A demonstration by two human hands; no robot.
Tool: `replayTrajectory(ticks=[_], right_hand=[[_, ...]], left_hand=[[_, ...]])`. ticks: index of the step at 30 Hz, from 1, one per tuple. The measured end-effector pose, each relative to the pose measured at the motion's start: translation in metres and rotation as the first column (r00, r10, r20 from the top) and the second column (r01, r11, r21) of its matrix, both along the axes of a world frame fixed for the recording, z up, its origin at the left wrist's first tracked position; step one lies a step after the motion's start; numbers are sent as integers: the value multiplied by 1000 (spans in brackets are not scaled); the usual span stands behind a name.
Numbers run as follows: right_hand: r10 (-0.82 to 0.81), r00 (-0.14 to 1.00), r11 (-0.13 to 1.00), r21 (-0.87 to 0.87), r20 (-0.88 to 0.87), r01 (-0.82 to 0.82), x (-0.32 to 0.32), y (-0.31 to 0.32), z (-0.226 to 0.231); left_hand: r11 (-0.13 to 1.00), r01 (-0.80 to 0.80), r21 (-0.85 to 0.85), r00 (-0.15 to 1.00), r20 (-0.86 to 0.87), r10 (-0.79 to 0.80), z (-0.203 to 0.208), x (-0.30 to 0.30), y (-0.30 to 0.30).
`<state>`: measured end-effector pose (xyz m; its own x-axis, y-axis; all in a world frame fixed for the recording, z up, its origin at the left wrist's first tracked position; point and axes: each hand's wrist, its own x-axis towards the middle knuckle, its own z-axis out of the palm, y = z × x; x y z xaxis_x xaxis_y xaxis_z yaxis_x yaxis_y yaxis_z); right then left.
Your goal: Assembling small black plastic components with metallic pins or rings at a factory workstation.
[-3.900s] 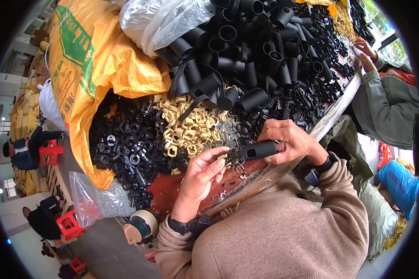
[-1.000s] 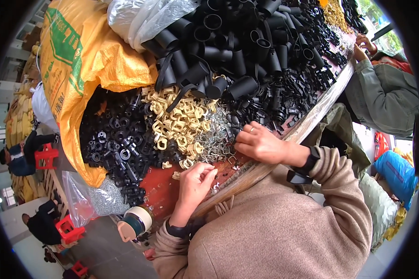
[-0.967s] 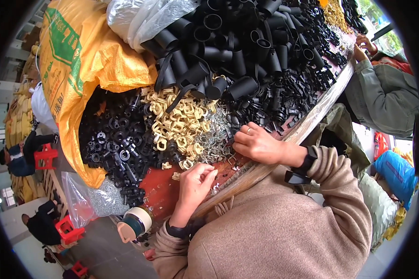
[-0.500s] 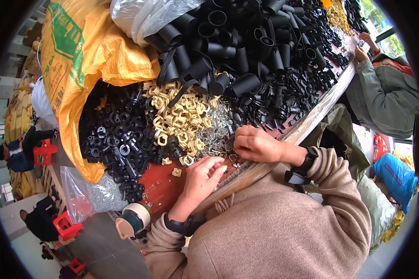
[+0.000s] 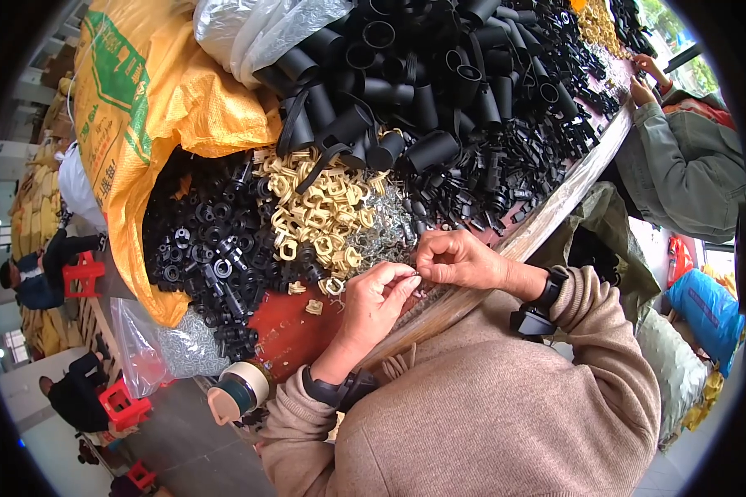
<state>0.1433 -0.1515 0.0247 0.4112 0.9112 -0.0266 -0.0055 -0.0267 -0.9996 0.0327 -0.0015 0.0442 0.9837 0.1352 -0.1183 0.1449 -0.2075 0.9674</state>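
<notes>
My left hand (image 5: pixel 379 303) and my right hand (image 5: pixel 459 260) meet fingertip to fingertip above the near edge of the red tabletop (image 5: pixel 294 323). Both are pinched closed around a tiny dark piece, too small to name. Just beyond them lies a heap of small silvery metal parts (image 5: pixel 387 217). Left of that are cream-gold plastic buckle-like pieces (image 5: pixel 315 207), then a pile of small black plastic fittings (image 5: pixel 211 240). Small black clip-like parts (image 5: pixel 506 178) spread out behind my right hand.
Black tubes (image 5: pixel 389 91) are heaped at the back. A yellow woven sack (image 5: pixel 195 108) and a clear bag of metal bits (image 5: pixel 186 344) stand left, near a cup-like container (image 5: pixel 244 389). A wooden rail (image 5: pixel 547 219) edges the table. Another person's sleeve (image 5: pixel 680 166) shows at right.
My left hand has moved up and to the right, so its fingertips now meet those of my right hand. The right hand's fingers have turned slightly toward it.
</notes>
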Motion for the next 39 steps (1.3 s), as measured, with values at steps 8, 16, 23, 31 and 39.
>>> replayTrajectory(ticks=[8,16,23,31,39], right_hand=[[-112,864,992,110,491,67,-6,0,7],[-154,806,986,140,571,89,-1,-2,6],[-146,894,987,3,424,159,4,-11,8],[-123,862,988,-18,492,151,0,-13,5],[-133,850,985,-28,510,171,5,-17,-1]], left_hand=[[935,-33,-353,994,-113,-8,-17,-4,2],[596,-167,-785,965,-254,-65,-34,-5,12],[971,-93,-218,965,-261,34,0,-7,21],[577,-173,798,976,217,-7,1,-9,38],[588,-301,750,953,254,164,10,-19,70]])
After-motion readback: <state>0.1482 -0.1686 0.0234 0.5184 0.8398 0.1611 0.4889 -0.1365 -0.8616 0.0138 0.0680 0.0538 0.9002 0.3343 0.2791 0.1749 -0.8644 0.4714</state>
